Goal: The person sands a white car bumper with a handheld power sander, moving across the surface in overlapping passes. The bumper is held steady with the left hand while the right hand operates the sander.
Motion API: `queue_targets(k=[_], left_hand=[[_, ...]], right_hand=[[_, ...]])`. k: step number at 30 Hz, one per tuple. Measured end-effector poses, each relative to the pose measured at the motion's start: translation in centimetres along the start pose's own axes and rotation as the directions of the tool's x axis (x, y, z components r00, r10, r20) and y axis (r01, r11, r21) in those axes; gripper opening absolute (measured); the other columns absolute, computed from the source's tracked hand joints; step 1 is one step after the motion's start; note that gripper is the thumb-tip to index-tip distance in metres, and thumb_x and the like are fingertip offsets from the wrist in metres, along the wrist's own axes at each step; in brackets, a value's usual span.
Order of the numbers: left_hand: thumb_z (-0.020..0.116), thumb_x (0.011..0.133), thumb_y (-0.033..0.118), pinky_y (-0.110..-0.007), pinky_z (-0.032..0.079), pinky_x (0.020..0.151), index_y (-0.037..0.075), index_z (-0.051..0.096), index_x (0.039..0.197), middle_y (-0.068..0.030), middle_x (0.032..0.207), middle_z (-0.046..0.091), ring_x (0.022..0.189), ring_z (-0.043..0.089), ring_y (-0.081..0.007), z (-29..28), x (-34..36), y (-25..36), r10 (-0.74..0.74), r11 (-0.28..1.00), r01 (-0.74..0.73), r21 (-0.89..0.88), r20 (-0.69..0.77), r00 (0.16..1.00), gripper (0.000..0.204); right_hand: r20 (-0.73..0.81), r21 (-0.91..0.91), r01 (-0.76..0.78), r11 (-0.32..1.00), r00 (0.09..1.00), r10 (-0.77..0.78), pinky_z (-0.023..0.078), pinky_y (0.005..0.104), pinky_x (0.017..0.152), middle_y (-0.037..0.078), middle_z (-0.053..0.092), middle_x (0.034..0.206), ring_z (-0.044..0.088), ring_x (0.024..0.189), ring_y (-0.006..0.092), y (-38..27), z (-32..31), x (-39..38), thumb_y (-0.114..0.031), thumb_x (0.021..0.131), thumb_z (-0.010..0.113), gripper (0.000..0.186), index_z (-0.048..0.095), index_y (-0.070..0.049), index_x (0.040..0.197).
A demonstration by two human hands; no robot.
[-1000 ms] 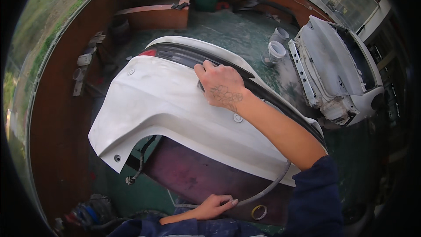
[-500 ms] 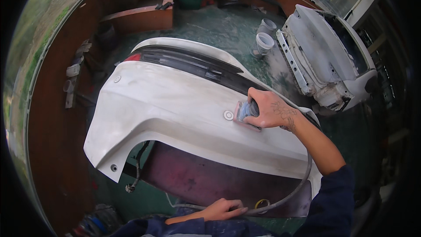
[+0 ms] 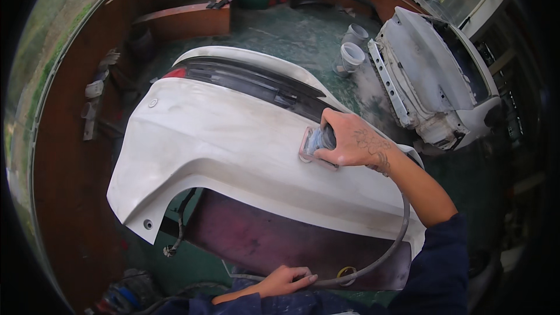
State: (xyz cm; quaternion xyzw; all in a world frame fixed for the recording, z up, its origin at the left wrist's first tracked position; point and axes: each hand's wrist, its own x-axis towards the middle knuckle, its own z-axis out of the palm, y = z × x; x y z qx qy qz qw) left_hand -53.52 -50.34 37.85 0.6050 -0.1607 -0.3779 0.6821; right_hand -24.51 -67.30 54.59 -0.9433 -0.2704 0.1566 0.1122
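Note:
A white car bumper (image 3: 210, 125) lies across the middle, with a black lower strip and a red reflector at its far left end. My right hand (image 3: 353, 140) is closed around a small hand sander (image 3: 315, 139), whose flat pad rests on the white surface beside the dark strip. The pad now hides most of the round sensor there. From the sander a grey hose (image 3: 399, 234) curves down past my forearm to my left hand (image 3: 286, 280). The left fingers are curled around the hose near my body; their undersides are hidden.
Under the bumper lies a dark reddish panel (image 3: 262, 233), with a yellow tape ring (image 3: 346, 274) at its near edge. A cable (image 3: 182, 216) hangs at the left opening. Two buckets (image 3: 352, 53) and a grey-white car tailgate (image 3: 431, 70) stand at the far right. Low red-brown walls (image 3: 76, 140) enclose the floor.
My right hand has slid the sander a little to the left along the bumper, onto the round sensor. My left hand and the hose have shifted slightly left in view.

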Motion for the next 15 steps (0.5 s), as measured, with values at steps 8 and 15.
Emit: queue_targets(k=[8,15], left_hand=[[0.057,0.106,0.033,-0.032,0.048,0.067,0.004,0.066,0.099,-0.0085,0.078,0.061,0.068,0.058,-0.0178,-0.4,1.1,1.2,-0.080,0.997,0.079,0.012,0.157,0.984,0.031],[0.059,0.103,0.039,-0.037,0.049,0.062,0.006,0.066,0.095,-0.0137,0.072,0.063,0.062,0.062,-0.0279,-0.1,1.3,0.2,0.006,1.000,-0.006,-0.006,0.060,0.998,0.034]], right_hand=[[-0.060,0.088,-0.090,0.992,0.994,0.096,0.052,0.0447,0.082,0.024,0.067,0.091,0.066,0.090,0.0408,2.9,-0.8,-3.1,-0.032,0.073,0.081,0.050,0.059,0.001,0.103],[-0.017,0.022,-0.088,0.996,0.996,0.088,0.053,0.0459,0.083,0.024,0.068,0.092,0.068,0.091,0.0410,3.2,-1.1,-0.6,-0.036,0.074,0.078,0.053,0.060,0.001,0.107]])
